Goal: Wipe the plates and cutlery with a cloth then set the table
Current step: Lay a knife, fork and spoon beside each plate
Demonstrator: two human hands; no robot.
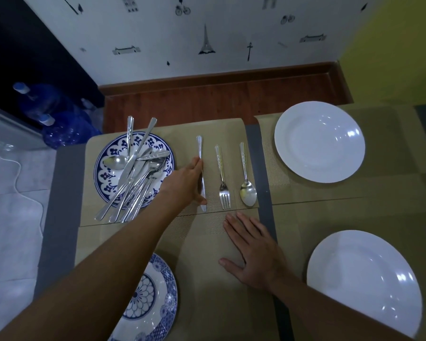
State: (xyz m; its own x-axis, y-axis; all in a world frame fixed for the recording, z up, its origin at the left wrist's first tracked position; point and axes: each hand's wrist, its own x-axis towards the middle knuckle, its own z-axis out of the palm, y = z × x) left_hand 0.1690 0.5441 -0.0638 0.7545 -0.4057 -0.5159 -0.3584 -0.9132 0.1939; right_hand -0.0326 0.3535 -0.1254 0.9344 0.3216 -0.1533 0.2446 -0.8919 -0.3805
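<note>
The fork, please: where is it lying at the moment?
In the head view, the fork lies on the far-left placemat, between the knife and the spoon.

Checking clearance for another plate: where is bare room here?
Bare mat: between the right hand and near blue plate, and between the far white plate and near white plate. Crowded: the far blue plate piled with cutlery, and the knife, fork, spoon row.
</note>
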